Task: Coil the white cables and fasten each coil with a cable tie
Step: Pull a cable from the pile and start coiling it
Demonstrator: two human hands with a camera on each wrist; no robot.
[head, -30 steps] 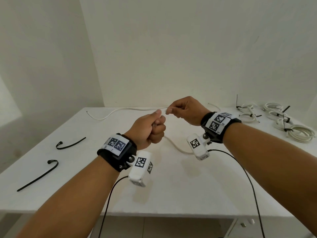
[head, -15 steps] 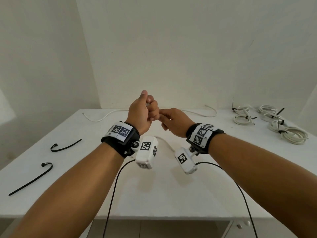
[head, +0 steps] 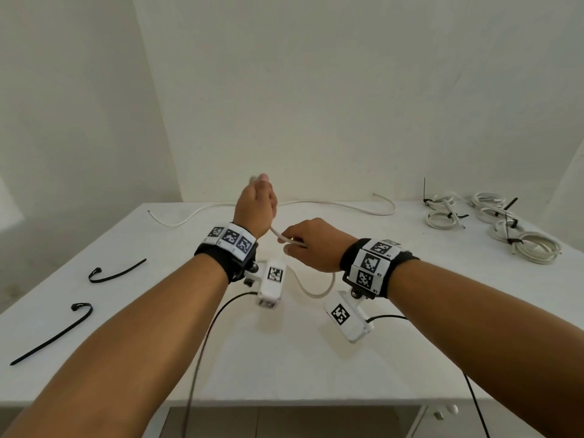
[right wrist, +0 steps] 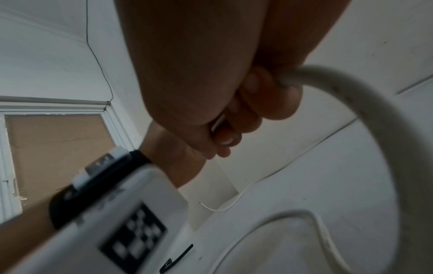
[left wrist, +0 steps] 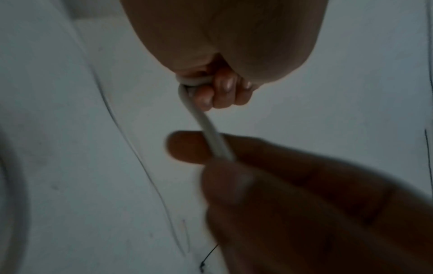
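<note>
My left hand (head: pixel 254 205) is raised above the table, fingers curled round one end of a white cable (head: pixel 279 237). In the left wrist view the cable (left wrist: pixel 206 126) bends round those fingers (left wrist: pixel 222 92) and runs down to my right hand (left wrist: pixel 293 194). Lower and nearer me, my right hand (head: pixel 311 245) grips the same cable; in the right wrist view its fingers (right wrist: pixel 246 115) close round the cable (right wrist: pixel 374 118). Below the right hand a slack loop (head: pixel 316 294) hangs. The rest of the cable (head: pixel 347 205) trails along the back of the white table (head: pixel 284 358).
Two loose black cable ties (head: pixel 115 273) (head: pixel 53 333) lie on the table's left side. At the back right sit tied white coils (head: pixel 445 214) (head: pixel 493 207) (head: pixel 534 246). Black camera leads (head: pixel 202 343) hang from both wrists over the front edge.
My left hand has risen and turned upright with the cable end. My right hand has dropped below it and come nearer me, drawing the cable into a hanging loop.
</note>
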